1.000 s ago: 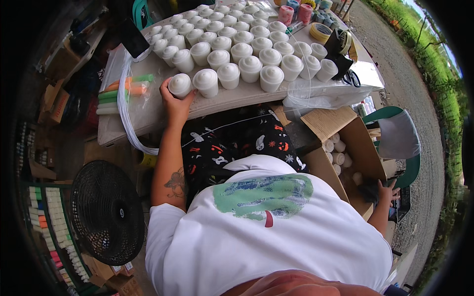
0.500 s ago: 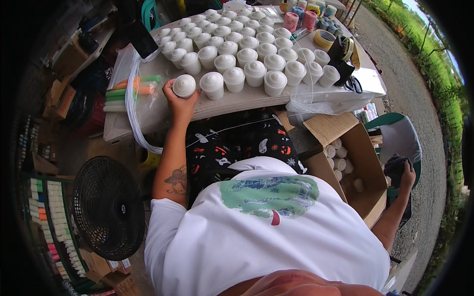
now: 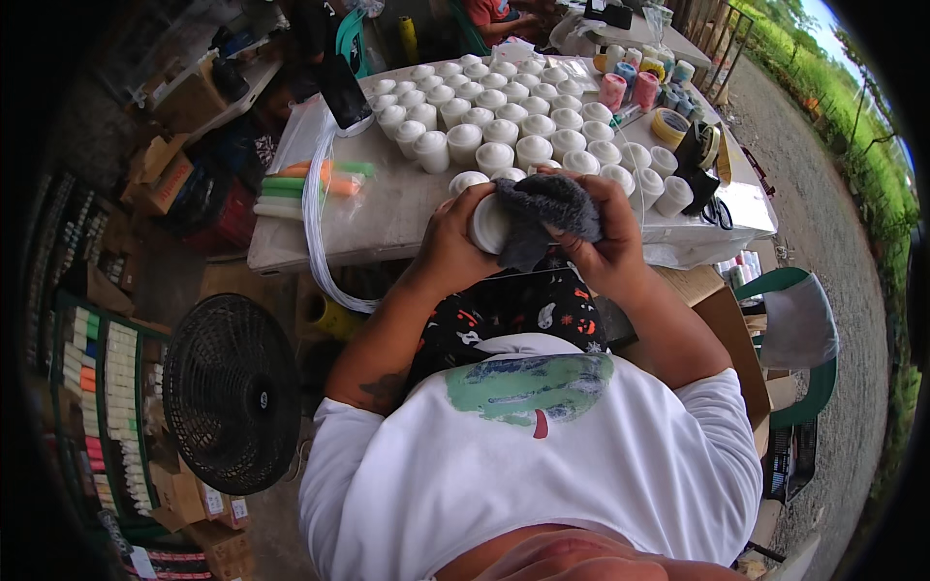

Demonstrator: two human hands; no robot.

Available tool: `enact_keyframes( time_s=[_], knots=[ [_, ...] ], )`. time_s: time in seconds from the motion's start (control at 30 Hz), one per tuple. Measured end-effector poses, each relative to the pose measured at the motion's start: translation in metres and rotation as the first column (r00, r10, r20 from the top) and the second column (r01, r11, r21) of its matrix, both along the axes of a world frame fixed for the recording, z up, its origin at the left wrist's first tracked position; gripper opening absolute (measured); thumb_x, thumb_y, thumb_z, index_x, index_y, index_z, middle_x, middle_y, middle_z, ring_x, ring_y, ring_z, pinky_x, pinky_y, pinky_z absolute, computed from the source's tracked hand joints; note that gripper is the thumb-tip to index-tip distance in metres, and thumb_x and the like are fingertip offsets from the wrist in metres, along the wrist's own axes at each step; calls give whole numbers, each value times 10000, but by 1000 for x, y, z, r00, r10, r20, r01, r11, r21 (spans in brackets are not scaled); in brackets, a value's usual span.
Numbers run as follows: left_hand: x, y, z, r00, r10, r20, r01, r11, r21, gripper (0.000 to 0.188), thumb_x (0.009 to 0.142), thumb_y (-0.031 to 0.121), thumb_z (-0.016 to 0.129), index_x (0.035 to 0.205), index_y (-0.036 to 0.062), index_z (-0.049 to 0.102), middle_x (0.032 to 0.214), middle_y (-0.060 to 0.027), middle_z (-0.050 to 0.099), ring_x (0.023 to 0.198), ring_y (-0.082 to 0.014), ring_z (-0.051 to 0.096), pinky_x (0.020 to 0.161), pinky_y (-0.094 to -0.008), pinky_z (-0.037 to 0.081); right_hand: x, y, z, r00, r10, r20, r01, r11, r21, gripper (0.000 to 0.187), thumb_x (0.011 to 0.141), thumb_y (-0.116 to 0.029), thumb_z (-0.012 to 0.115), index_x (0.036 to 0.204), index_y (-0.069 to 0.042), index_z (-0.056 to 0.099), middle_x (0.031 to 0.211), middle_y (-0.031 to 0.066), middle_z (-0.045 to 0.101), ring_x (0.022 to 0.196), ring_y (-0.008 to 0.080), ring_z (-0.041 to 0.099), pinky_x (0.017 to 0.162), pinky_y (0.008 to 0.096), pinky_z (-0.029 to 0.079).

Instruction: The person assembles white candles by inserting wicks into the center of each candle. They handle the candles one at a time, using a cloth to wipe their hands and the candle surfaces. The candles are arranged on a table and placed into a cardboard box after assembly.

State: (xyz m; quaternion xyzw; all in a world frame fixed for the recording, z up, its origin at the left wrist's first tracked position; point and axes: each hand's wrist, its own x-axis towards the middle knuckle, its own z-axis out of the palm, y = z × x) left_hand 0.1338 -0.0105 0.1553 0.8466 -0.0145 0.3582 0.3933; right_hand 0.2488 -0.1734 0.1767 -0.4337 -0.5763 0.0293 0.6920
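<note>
Just above my lap, at the table's front edge, my left hand [image 3: 453,244] is closed around a white cup [image 3: 489,228], tilted with its round end toward me. My right hand [image 3: 608,232] grips a dark grey cloth [image 3: 554,208], which is pressed over the right side of that cup. The cloth hides part of the cup and some of my right fingertips. Beyond my hands stand rows of similar white cups with domed, knobbed tops [image 3: 494,157], upright and close together on the table [image 3: 387,232].
On the table's left lie orange and green sticks [image 3: 339,184] and a hanging bundle of white cord [image 3: 318,218]. Tape rolls [image 3: 668,126] and scissors [image 3: 717,213] are at the right. A black fan [image 3: 231,395] stands left, a cardboard box [image 3: 727,334] right. Someone in red [image 3: 492,15] sits beyond.
My left hand has lifted a cup off the table's front left and brought it toward the middle. My right hand has come in from the chair at the right with the grey cloth.
</note>
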Motion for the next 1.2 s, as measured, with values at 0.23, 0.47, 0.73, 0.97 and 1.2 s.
enact_keyframes(
  time_s=[0.23,0.47,0.73,0.97,1.2],
  knots=[
    [3,-1,4,995,-91,-31,95,972,214,470,686,191,780,1079,51,564,1057,-125,631,1000,-335,629,842,-430,497,10,34,6,664,-42,746,79,997,-14,518,743,-123,724,1241,-109,582,1388,166,479,1277,356,467,1068,470,355],
    [10,7,-14,951,287,113,-305,822,481,524,668,171,751,1140,126,528,1050,-77,610,992,-272,589,991,-524,262,-1,67,-28,883,-193,-427,9,918,-396,301,943,-133,577,1224,-26,584,1081,122,646,973,186,629,824,334,514],
    [-8,15,-4,921,278,275,-370,844,388,622,649,173,822,1184,145,505,1095,-36,605,1039,-247,571,1027,-503,250,32,28,-35,947,-184,-265,-13,799,-602,308,925,-220,649,1116,-35,494,1069,94,626,935,149,592,780,293,487],
    [-10,11,-16,942,272,197,-328,870,367,623,654,190,820,1185,140,498,1106,-49,609,1046,-262,582,1025,-512,249,9,12,-1,922,-252,295,304,942,-145,304,799,-15,727,1046,-42,552,1089,118,552,1024,259,570,842,335,479],
    [-9,-3,-6,971,224,78,-237,935,264,636,634,176,832,1177,99,510,1088,-94,616,1034,-273,597,981,-466,355,-20,21,8,732,-291,616,364,931,7,458,595,39,724,1005,-122,602,1124,94,524,1001,331,535,806,377,494]
  ],
)
